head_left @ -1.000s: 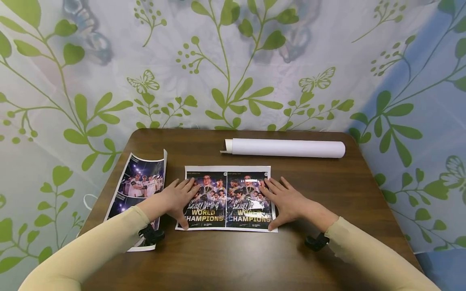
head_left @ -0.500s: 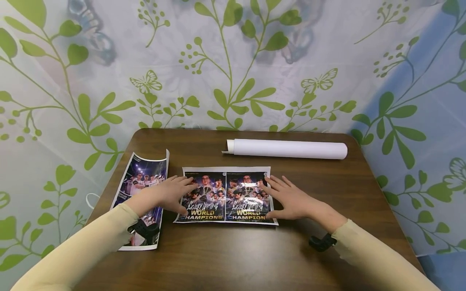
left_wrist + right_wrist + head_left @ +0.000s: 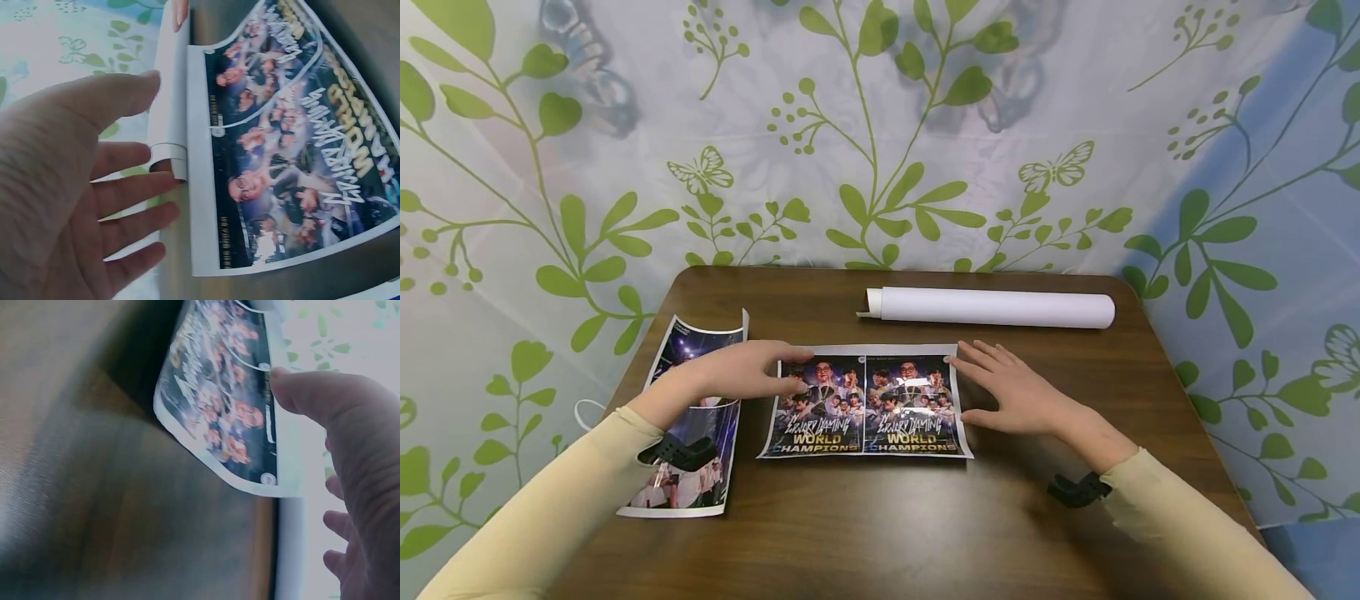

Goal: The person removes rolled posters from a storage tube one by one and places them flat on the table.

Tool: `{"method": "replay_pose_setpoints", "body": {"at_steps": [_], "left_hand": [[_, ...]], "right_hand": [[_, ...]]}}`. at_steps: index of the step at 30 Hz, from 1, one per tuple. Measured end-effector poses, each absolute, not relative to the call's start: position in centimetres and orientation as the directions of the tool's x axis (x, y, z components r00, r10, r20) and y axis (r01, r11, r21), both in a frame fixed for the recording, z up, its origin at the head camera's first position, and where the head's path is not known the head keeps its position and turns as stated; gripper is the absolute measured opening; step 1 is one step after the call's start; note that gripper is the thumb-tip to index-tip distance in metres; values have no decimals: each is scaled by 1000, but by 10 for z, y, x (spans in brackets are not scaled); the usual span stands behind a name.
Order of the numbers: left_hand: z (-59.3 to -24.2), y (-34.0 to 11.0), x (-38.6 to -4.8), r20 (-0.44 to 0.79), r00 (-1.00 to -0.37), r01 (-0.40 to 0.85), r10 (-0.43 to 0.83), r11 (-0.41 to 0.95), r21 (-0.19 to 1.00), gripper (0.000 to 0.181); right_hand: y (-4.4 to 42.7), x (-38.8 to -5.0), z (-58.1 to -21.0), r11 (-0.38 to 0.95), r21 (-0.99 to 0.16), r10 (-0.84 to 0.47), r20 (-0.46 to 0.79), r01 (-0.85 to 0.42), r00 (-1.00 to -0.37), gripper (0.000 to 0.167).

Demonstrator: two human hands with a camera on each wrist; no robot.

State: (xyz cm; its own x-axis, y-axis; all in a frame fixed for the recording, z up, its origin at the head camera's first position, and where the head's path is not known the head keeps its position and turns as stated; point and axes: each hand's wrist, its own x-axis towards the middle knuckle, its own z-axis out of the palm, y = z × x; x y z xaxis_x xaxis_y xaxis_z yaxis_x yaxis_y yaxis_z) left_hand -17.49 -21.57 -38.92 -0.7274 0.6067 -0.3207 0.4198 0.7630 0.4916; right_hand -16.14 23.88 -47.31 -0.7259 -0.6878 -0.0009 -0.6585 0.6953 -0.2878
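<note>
A glossy printed sheet (image 3: 865, 417) bears two side-by-side "World Champions" pictures and lies on the table, its lower edge curling up. Above its upper left edge is my left hand (image 3: 741, 371), fingers extended; in the left wrist view, that hand (image 3: 106, 169) has spread fingers with nothing between them. Beside the sheet's right edge is my right hand (image 3: 1015, 392), fingers stretched out, fingertips close to the upper right corner. The right wrist view shows the right thumb (image 3: 312, 390) near the top border; whether it touches, I cannot tell.
A second printed sheet (image 3: 718, 467) with curled edges lies at the table's left, partly under my left arm. Near the back edge rests a white paper roll (image 3: 996, 307). The brown table (image 3: 880, 533) meets a leaf-patterned curtain (image 3: 820, 192) behind.
My left hand has moved from the sheet's left side up toward its upper left corner. My right hand has shifted slightly right. The sheet's lower edge has curled upward.
</note>
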Motion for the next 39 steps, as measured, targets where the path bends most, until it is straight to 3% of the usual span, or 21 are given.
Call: {"method": "replay_pose_setpoints", "body": {"at_steps": [10, 18, 27, 39], "left_hand": [[-374, -212, -202, -151, -840, 372, 521, 756, 539, 68], [-374, -208, -226, -142, -913, 194, 383, 711, 675, 68], [-381, -194, -247, -132, -925, 154, 357, 669, 727, 65], [-401, -166, -267, -176, -927, 74, 332, 620, 781, 60]], "right_hand": [[247, -188, -457, 738, -265, -608, 136, -620, -782, 78], [246, -213, -454, 783, -233, -545, 189, -577, -816, 74], [236, -238, -456, 821, -228, -485, 205, -523, -850, 71], [222, -264, -457, 862, -246, -434, 91, -443, -896, 76]]}}
